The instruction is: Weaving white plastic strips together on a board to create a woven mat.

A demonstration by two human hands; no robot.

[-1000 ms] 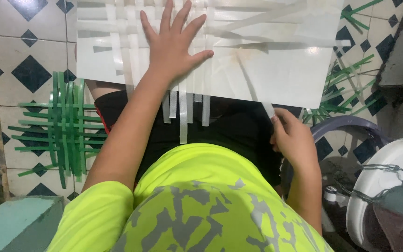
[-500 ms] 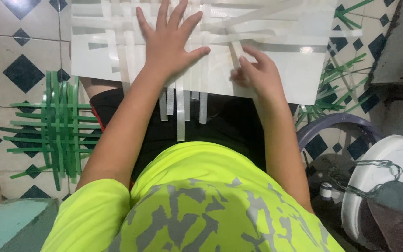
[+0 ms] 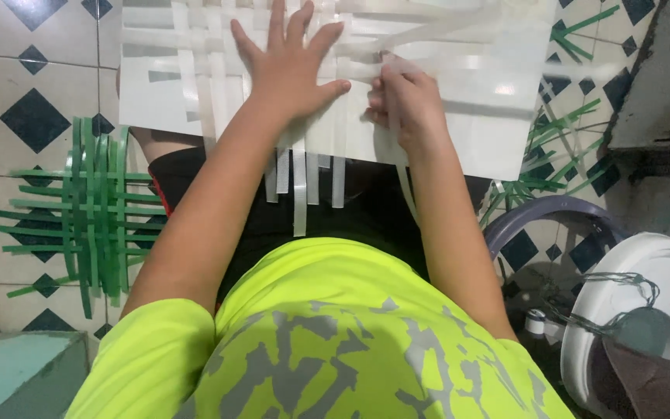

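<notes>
The left hand (image 3: 292,66) lay flat, fingers spread, pressing the white woven strips (image 3: 304,167) on the white board (image 3: 490,116). The right hand (image 3: 405,105) pinched one white strip (image 3: 406,190) beside it.

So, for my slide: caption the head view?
Left hand flat on woven white strips, right hand pinching one.

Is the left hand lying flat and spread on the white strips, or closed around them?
Flat and spread: the left hand presses palm-down, fingers fanned, on the white woven plastic strips.
</notes>
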